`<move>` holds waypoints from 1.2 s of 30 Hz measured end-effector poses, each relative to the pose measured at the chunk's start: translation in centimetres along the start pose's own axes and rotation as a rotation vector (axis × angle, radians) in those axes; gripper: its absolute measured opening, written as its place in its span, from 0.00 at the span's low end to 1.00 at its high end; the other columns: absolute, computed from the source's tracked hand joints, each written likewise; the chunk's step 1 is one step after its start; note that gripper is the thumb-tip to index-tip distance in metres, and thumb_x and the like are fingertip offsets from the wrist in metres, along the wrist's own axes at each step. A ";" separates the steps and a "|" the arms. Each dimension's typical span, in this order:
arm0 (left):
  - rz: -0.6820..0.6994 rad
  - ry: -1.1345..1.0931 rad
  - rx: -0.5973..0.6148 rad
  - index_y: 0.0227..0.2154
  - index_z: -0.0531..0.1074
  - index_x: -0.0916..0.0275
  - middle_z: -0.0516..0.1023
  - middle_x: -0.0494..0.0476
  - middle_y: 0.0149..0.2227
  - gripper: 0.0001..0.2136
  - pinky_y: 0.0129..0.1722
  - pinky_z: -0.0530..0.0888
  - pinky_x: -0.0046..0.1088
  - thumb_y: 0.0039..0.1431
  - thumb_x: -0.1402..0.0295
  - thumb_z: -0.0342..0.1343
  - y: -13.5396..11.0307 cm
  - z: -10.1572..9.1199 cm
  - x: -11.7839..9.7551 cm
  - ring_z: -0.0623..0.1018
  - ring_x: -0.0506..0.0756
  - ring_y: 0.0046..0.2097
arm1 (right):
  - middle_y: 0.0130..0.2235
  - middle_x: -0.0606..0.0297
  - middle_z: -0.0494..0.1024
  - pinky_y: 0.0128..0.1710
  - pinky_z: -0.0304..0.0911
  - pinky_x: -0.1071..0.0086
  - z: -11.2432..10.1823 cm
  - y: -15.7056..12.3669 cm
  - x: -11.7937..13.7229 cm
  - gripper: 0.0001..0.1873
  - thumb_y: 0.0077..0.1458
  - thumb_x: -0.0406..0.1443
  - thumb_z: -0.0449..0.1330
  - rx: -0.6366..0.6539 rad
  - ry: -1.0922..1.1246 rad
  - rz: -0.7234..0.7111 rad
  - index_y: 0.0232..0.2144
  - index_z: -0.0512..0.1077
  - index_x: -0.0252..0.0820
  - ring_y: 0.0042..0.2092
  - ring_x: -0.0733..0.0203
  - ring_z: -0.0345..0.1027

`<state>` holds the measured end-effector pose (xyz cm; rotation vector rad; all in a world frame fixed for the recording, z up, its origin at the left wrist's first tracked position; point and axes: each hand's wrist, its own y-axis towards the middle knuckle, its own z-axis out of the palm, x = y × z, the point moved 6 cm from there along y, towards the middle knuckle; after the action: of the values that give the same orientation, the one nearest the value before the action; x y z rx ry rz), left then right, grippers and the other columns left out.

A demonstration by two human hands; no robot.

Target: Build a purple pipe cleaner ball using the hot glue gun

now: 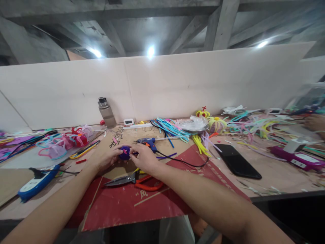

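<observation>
My left hand and my right hand meet over a small purple pipe-cleaner piece with a pink bit on top. Both hands have their fingers closed on it, the left from the left side, the right pinching from the right. Just behind my right hand lies a blue hot glue gun with its black cord trailing right. Below my hands lie orange-handled shears on the red cardboard.
A black phone lies to the right. Loose pipe cleaners pile up at the back and right. Pink and blue finished pieces sit at left, with a blue power strip. A water bottle stands by the white partition. Another person's hand shows far right.
</observation>
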<state>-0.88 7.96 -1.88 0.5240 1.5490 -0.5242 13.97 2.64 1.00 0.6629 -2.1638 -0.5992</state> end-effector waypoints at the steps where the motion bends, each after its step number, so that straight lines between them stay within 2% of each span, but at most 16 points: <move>1: -0.002 -0.004 -0.010 0.52 0.70 0.63 0.78 0.62 0.38 0.20 0.29 0.69 0.26 0.55 0.66 0.56 0.0 -0.1 0.0 0.76 0.53 0.31 | 0.33 0.65 0.74 0.42 0.61 0.71 0.0 0.0 0.0 0.04 0.52 0.30 0.58 -0.001 -0.001 -0.001 0.28 0.73 0.42 0.38 0.63 0.67; 12: -0.057 -0.027 -0.034 0.50 0.71 0.62 0.78 0.61 0.39 0.21 0.32 0.72 0.30 0.52 0.66 0.58 -0.5 0.4 -0.2 0.76 0.54 0.32 | 0.33 0.65 0.74 0.41 0.61 0.72 -0.1 0.0 0.2 0.06 0.52 0.28 0.57 -0.018 0.015 -0.034 0.27 0.72 0.41 0.37 0.64 0.67; 19: -0.037 0.002 -0.038 0.48 0.71 0.64 0.78 0.60 0.38 0.20 0.26 0.66 0.25 0.52 0.66 0.57 0.0 -0.1 0.2 0.76 0.54 0.31 | 0.33 0.65 0.75 0.41 0.61 0.71 -0.1 0.0 0.0 0.04 0.53 0.30 0.58 -0.021 0.012 -0.011 0.28 0.73 0.42 0.37 0.63 0.68; 24: -0.045 -0.002 -0.031 0.52 0.69 0.63 0.78 0.62 0.40 0.22 0.30 0.70 0.27 0.53 0.66 0.57 -0.1 -0.1 0.2 0.77 0.54 0.32 | 0.33 0.65 0.74 0.41 0.61 0.71 0.0 -0.1 0.0 0.04 0.53 0.31 0.58 -0.024 0.015 -0.002 0.27 0.72 0.42 0.37 0.63 0.68; 36: -0.042 0.003 -0.019 0.52 0.69 0.64 0.78 0.63 0.40 0.22 0.27 0.67 0.25 0.53 0.67 0.56 -0.1 0.0 0.0 0.77 0.54 0.32 | 0.32 0.65 0.74 0.40 0.60 0.71 -0.4 -0.2 0.2 0.05 0.52 0.29 0.58 -0.012 0.010 0.011 0.27 0.72 0.41 0.36 0.63 0.67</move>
<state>-0.93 7.91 -1.91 0.4788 1.5686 -0.5402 14.20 2.33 1.20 0.6456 -2.1519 -0.6010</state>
